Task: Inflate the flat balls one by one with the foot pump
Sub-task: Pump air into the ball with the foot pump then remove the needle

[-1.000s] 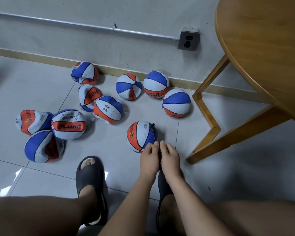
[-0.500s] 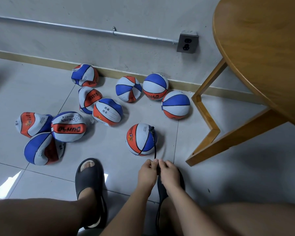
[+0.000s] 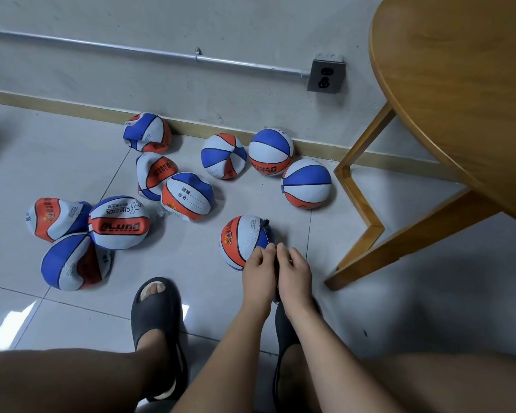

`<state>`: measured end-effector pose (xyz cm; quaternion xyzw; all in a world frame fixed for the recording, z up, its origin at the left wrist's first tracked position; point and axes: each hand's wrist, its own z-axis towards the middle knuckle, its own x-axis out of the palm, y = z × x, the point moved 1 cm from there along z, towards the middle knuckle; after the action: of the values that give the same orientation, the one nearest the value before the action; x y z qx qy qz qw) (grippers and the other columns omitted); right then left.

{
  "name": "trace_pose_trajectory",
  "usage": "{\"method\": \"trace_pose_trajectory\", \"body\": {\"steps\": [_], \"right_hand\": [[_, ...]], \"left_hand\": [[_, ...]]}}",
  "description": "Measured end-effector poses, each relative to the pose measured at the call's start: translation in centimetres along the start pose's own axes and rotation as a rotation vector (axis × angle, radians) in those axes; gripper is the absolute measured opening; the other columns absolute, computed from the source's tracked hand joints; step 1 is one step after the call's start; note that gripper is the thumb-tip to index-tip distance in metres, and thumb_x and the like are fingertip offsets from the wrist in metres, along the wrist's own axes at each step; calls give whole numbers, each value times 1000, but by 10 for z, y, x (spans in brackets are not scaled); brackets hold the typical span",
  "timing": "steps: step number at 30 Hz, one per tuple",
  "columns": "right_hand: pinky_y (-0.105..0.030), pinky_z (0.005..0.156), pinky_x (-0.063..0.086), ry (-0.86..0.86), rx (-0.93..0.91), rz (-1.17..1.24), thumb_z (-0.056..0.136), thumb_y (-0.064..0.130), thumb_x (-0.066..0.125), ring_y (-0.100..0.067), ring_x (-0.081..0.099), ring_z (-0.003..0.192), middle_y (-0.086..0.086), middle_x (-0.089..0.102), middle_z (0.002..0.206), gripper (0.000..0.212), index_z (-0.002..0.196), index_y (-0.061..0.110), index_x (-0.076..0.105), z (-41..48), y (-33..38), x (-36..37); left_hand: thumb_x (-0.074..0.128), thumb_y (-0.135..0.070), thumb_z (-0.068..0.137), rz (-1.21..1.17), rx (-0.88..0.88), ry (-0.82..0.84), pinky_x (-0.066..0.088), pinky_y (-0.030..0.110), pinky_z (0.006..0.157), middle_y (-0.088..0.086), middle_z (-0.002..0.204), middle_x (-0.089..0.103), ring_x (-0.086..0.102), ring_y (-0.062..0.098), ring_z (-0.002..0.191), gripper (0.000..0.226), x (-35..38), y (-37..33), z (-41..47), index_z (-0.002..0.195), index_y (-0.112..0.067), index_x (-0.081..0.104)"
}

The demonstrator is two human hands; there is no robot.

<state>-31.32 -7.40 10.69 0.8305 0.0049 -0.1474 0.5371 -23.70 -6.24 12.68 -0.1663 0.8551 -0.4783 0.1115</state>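
Note:
A red, white and blue ball [image 3: 242, 238] lies on the floor tiles in front of me, with a black hose end [image 3: 264, 224] plugged into its top. My left hand [image 3: 257, 271] and my right hand [image 3: 294, 271] are pressed side by side just in front of the ball. Their fingers curl down around a black part of the pump [image 3: 276, 289], which is mostly hidden between and under them. My left fingertips touch the ball's near side. My right foot in a black slipper [image 3: 284, 324] sits directly behind the hands.
Several crumpled flat balls [image 3: 118, 223] lie at the left. Three rounder balls [image 3: 306, 184] sit by the skirting board. A round wooden table [image 3: 459, 99] with angled legs [image 3: 367, 234] stands close on the right. My left slipper [image 3: 157, 311] rests on the tiles.
Both hands dipped back toward me half a second ago, baring the hose. They have now moved forward again to the ball's near side. The ball stayed put.

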Motion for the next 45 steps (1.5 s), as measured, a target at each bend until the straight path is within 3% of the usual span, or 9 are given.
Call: {"method": "trace_pose_trajectory", "body": {"steps": [8, 12, 19, 22, 27, 33, 39, 42, 45], "right_hand": [[-46, 68, 52, 136, 189, -123, 91, 79, 52, -29, 65, 69, 0, 71, 69, 56, 88, 24, 67, -5, -65, -2], [-38, 64, 44, 123, 260, -92, 96, 64, 58, -22, 53, 59, 6, 58, 54, 41, 74, 30, 67, -18, -79, -9], [-42, 68, 50, 79, 264, -154, 84, 74, 54, -26, 61, 67, 4, 66, 62, 47, 77, 30, 67, -14, -74, -7], [-40, 73, 56, 41, 154, -153, 91, 67, 55, -24, 68, 73, 4, 71, 71, 47, 81, 23, 67, -9, -42, -2], [-34, 62, 45, -63, -31, -59, 103, 39, 63, -28, 54, 69, -11, 60, 68, 47, 74, 4, 50, -5, 19, 1], [-42, 68, 54, 21, 26, -17, 106, 47, 59, -29, 63, 71, -4, 65, 68, 46, 73, 14, 55, -8, -4, -3], [-47, 82, 61, 113, 126, -179, 95, 77, 45, -21, 73, 80, 10, 76, 79, 53, 91, 32, 72, -9, -54, -5], [-38, 72, 53, 125, 191, -182, 95, 75, 48, -19, 66, 67, 11, 72, 66, 44, 82, 41, 74, -15, -67, -8], [-31, 63, 43, 125, 263, -125, 98, 64, 56, -15, 56, 55, 9, 61, 53, 46, 79, 28, 77, -22, -77, -14]], "left_hand": [[58, -42, 107, 90, -166, 82, 42, 25, 57, -3, 69, 61, 52, 10, 61, 39, -17, 55, 5, 84, -11, 56], [56, -51, 106, 243, -251, 114, 42, 32, 63, -2, 77, 73, 55, 13, 64, 42, -24, 77, 5, 85, -14, 60], [59, -47, 106, 249, -194, 82, 51, 32, 72, 1, 79, 75, 67, 15, 75, 44, -23, 70, 1, 88, -7, 65], [62, -41, 105, 91, -115, 38, 46, 27, 64, -2, 68, 62, 56, 12, 65, 41, -15, 42, -3, 77, -11, 57], [64, -34, 104, -45, -8, -31, 38, 29, 62, -3, 64, 44, 40, 15, 63, 44, -3, -8, 2, 68, -20, 42], [63, -35, 107, -76, -41, 43, 39, 24, 51, 1, 66, 46, 42, 14, 59, 39, -7, 8, 0, 79, -13, 46], [60, -41, 107, 44, -149, 93, 40, 21, 52, -1, 68, 55, 49, 12, 61, 38, -14, 45, 1, 82, -13, 51], [58, -47, 106, 152, -225, 102, 43, 27, 59, -3, 73, 66, 54, 10, 61, 43, -20, 64, 2, 87, -9, 61], [59, -50, 106, 203, -325, 109, 41, 27, 56, -2, 80, 72, 55, 11, 62, 45, -24, 76, -1, 93, -8, 66]]}}
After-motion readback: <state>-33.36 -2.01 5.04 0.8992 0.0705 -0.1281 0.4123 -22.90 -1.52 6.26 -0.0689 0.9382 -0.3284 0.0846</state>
